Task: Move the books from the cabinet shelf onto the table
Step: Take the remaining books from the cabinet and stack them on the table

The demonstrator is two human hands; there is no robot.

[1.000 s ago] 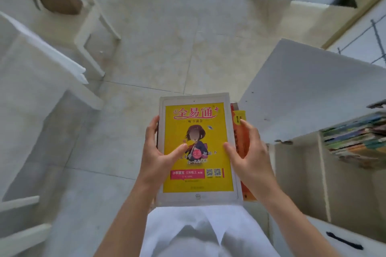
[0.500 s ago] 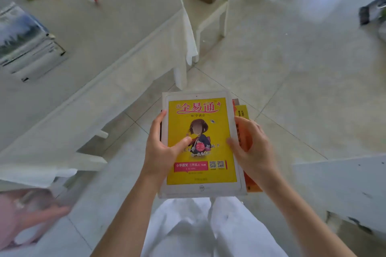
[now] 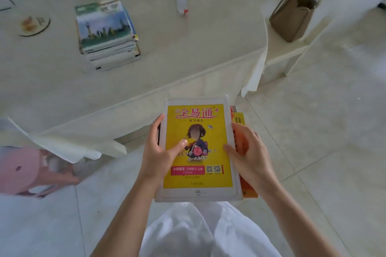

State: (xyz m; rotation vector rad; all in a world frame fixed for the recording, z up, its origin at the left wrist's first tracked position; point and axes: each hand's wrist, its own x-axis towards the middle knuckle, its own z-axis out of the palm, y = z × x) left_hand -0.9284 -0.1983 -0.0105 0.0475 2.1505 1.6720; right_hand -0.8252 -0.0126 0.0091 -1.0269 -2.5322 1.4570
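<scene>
Held books (image 3: 198,148): you carry a small flat bundle level in front of your body, above the floor and just short of the tabletop's near edge; the top one has a yellow cover inside a white border, and orange and yellow covers stick out from under its right side.
Left hand (image 3: 160,152): it grips the left edge of the bundle, thumb lying across the yellow cover, fingers (image 3: 155,129) curled round the side and underneath.
Right hand (image 3: 248,152): it clamps the right edge, thumb at the white border, fingers wrapped over the protruding orange cover.
How it will handle: judge the bundle as stiff enough when kept flat and moderately heavy. The top cover looks glossy, so it may slide over the books below if you tilt.
Where to hold: keep both long edges pinched, with support beneath, and stay level. The offset lower books on the right need your right fingers under them.
Tabletop (image 3: 188,52): it lies beyond the held books, under a pale cloth.
Book stack (image 3: 107,33): it already sits on the tabletop, beyond and left of the held books, with bare cloth right of it where you could set down.
Clutter: bottles and bags stand further back.
Brown bag (image 3: 292,19): it rests on a seat beyond and right of the held books.
</scene>
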